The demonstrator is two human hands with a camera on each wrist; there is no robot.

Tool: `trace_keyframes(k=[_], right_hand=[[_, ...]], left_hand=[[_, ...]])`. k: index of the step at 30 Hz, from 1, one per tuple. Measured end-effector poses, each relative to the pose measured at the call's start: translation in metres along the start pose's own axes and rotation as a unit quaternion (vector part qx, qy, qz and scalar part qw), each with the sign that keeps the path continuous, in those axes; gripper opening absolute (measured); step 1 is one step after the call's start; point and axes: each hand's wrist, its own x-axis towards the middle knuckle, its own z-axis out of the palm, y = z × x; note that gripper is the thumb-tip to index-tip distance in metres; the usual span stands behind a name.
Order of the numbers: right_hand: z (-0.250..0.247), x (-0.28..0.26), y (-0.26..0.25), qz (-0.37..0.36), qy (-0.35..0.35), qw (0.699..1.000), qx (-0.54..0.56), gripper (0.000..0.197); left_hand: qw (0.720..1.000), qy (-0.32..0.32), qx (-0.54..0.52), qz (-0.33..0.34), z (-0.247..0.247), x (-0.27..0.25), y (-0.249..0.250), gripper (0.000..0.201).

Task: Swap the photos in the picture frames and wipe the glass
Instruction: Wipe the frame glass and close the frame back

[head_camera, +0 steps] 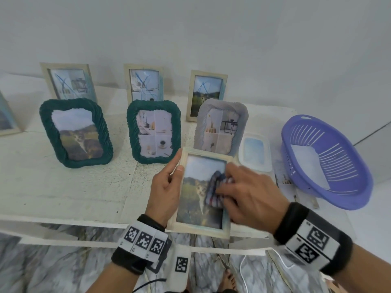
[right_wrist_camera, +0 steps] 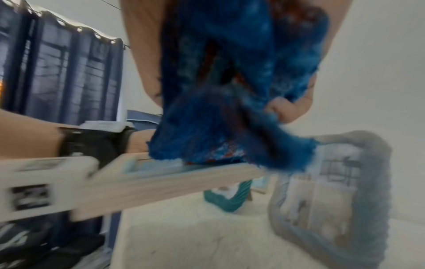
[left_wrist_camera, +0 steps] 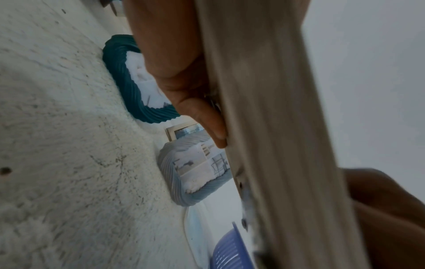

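Note:
I hold a pale wooden picture frame (head_camera: 179,226) with a cat photo above the table's front edge. My left hand (head_camera: 167,182) grips its left side, thumb on the front, fingers behind; the same frame (left_wrist_camera: 264,109) fills the left wrist view. My right hand (head_camera: 243,193) presses a bunched blue checked cloth (head_camera: 213,190) onto the glass near the middle right. In the right wrist view the cloth (right_wrist_camera: 220,109) hangs from my fingers onto the frame (right_wrist_camera: 174,178).
On the white table (head_camera: 63,187) stand two teal frames (head_camera: 76,132) (head_camera: 154,130), a grey frame (head_camera: 222,125) and three wooden frames (head_camera: 69,81) with blue scribbles at the back. A clear lid (head_camera: 255,153) and a purple basket (head_camera: 325,159) lie to the right.

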Motion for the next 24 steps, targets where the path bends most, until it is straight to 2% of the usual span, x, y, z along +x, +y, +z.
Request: trace_keyframes(k=[2,4,8,10,11,14,15,16,18,20,22,24], right_hand=[[-0.002,0.013,0.001,0.056,0.06,0.997,-0.006,0.035],[0.001,0.019,-0.01,0.053,0.072,0.996,0.008,0.042],[0.009,-0.002,-0.031,-0.081,-0.055,0.991,0.091,0.038],[0.005,-0.004,-0.021,-0.115,-0.064,0.988,0.082,0.034],[0.002,0.0,-0.014,-0.11,-0.049,0.991,0.064,0.034],[-0.007,0.02,-0.002,-0.028,0.02,0.999,0.012,0.039],[-0.007,0.023,-0.004,-0.026,0.035,0.999,0.011,0.04],[-0.005,0.023,-0.01,-0.047,0.027,0.998,0.023,0.039],[0.0,0.013,-0.021,-0.113,-0.031,0.991,0.069,0.036],[-0.002,0.004,-0.019,-0.146,-0.075,0.983,0.081,0.034],[-0.009,0.011,-0.004,-0.122,-0.057,0.989,0.058,0.034],[-0.015,0.026,0.01,-0.048,-0.001,0.999,0.018,0.041]], left_hand=[[1.0,-0.013,-0.015,0.005,0.001,0.002,-0.003,0.039],[1.0,-0.02,-0.013,0.012,0.0,0.003,-0.005,0.042],[1.0,-0.012,-0.019,-0.006,-0.005,0.003,-0.008,0.042],[1.0,-0.012,-0.016,-0.01,-0.006,0.003,-0.01,0.043],[1.0,-0.01,-0.013,-0.003,-0.004,0.003,-0.009,0.042],[1.0,-0.019,-0.007,0.008,0.0,0.004,-0.007,0.042],[1.0,-0.023,-0.01,0.006,0.0,0.005,-0.005,0.041],[1.0,-0.024,-0.011,0.005,-0.002,0.005,-0.003,0.039],[1.0,-0.017,-0.015,0.001,-0.005,0.008,-0.002,0.037],[1.0,-0.016,-0.018,0.005,-0.006,0.009,-0.004,0.038],[1.0,-0.013,-0.014,0.016,-0.005,0.009,-0.006,0.038],[1.0,-0.01,-0.011,0.018,-0.002,0.01,-0.006,0.038]])
